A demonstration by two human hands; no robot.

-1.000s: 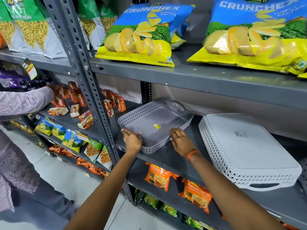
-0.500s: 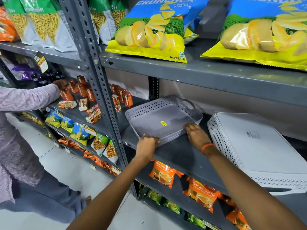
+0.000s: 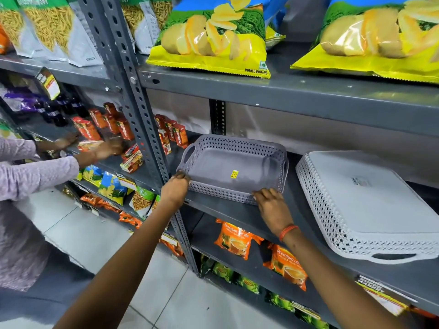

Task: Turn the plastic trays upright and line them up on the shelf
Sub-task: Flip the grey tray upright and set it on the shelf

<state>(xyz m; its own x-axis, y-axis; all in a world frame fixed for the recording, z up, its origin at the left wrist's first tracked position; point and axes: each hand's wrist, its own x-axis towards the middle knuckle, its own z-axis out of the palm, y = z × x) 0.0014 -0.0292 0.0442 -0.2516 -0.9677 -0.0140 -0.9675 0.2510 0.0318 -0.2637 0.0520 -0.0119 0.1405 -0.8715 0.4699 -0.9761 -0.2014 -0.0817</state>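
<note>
A grey perforated tray (image 3: 240,148) with a small yellow sticker inside sits upright on the middle shelf (image 3: 228,213), at its left end beside the upright post. My left hand (image 3: 177,187) grips its near left corner. On the near right rim rest the fingers of my right hand (image 3: 270,205). A larger white perforated tray (image 3: 370,200) lies upside down on the same shelf to the right, its flat bottom facing up and a handle slot at the front.
Big chip bags (image 3: 213,41) lie on the shelf above. Orange tea packets (image 3: 235,238) fill the shelf below. The slotted steel post (image 3: 142,110) stands left of the grey tray. Another person's hands (image 3: 107,148) handle small red boxes (image 3: 123,129) on the left rack.
The grey tray has turned from an angle to lie square with the shelf front. Both my hands shifted along its near rim. The other person's second hand now reaches the red boxes.
</note>
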